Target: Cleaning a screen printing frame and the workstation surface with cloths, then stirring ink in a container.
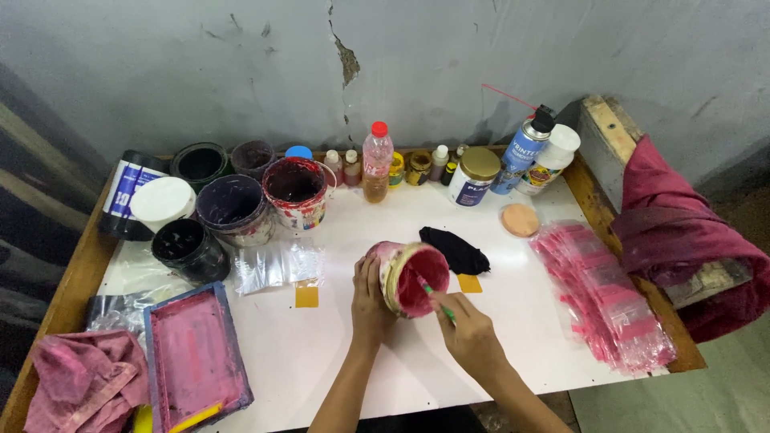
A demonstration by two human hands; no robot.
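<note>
We note the left hand [370, 298] clasping a tilted pink paint tub [411, 278] above the desk [353, 353]; right hand [469, 330] pinches a green stick [437, 298] inside. Further tilt risks spilling paint.

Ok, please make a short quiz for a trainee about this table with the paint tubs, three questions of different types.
1. True or false: the left hand holds the pink tub tilted on its side.
2. What does the right hand hold? A) a green stick B) a spray can C) a sponge
3. Fill in: the black patch on the table lies just behind the ____ tub.

Key: 1 true. 2 A; its tip is inside the tub. 3 pink.
</note>
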